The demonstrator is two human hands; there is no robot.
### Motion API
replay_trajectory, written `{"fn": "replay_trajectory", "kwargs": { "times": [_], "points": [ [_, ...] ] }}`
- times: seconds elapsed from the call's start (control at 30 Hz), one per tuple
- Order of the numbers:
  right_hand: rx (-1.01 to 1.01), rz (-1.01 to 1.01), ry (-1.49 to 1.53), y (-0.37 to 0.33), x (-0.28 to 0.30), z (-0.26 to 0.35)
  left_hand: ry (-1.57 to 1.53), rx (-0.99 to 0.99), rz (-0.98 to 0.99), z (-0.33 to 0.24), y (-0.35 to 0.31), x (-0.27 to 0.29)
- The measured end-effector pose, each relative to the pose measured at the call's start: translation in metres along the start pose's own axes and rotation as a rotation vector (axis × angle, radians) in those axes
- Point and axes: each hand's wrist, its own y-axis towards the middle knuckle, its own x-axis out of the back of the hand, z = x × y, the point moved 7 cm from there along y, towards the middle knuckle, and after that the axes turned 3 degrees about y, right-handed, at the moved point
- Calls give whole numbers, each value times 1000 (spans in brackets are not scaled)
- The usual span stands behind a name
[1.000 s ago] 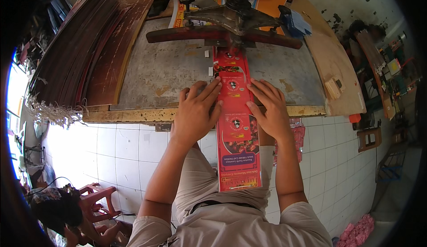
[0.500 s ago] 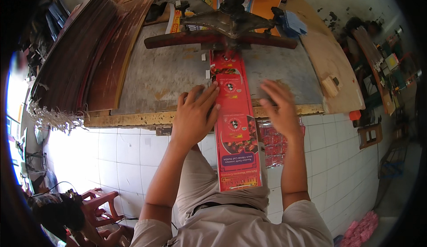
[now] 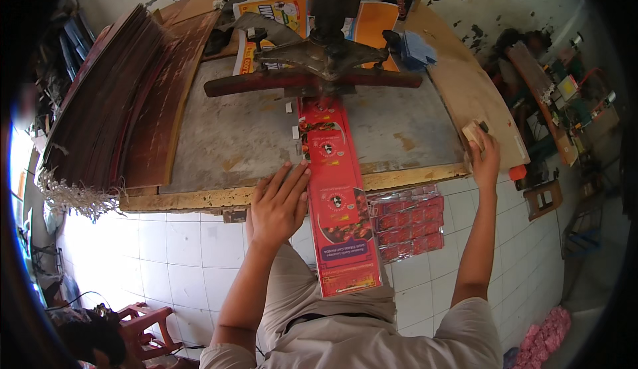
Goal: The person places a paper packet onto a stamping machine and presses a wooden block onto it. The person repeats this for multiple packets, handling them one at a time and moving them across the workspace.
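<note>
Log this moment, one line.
left hand: at red strip | right hand: touching wooden block, grip unclear | red strip: overhanging table edge

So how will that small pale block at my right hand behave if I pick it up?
The pale block looks like wood, so it's probably rigid. Its flat sides suggest it would slide rather than roll if pushed. Being small next to your right hand, it's likely light.

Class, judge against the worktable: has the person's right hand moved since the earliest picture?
Yes: across the worktable, the right hand has moved rightward, from the red printed strip to the wooden block near the worktable's right side.
</note>
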Motion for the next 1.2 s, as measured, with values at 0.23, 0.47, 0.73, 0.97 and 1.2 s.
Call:
{"fn": "replay_trajectory", "kwargs": {
  "times": [0.23,0.47,0.73,0.97,1.2],
  "points": [
    [224,203,354,-52,-15,166,52,7,-8,2,-5,0],
    [364,323,464,-61,-54,223,29,11,-3,0,-2,1],
    [97,172,202,-5,-38,123,25,13,15,0,-3,-1],
    [300,356,-17,15,-51,132,25,28,-2,2,-5,0],
    [479,353,-146,9,-58,130,25,10,1,2,-5,-1]
  ]
}}
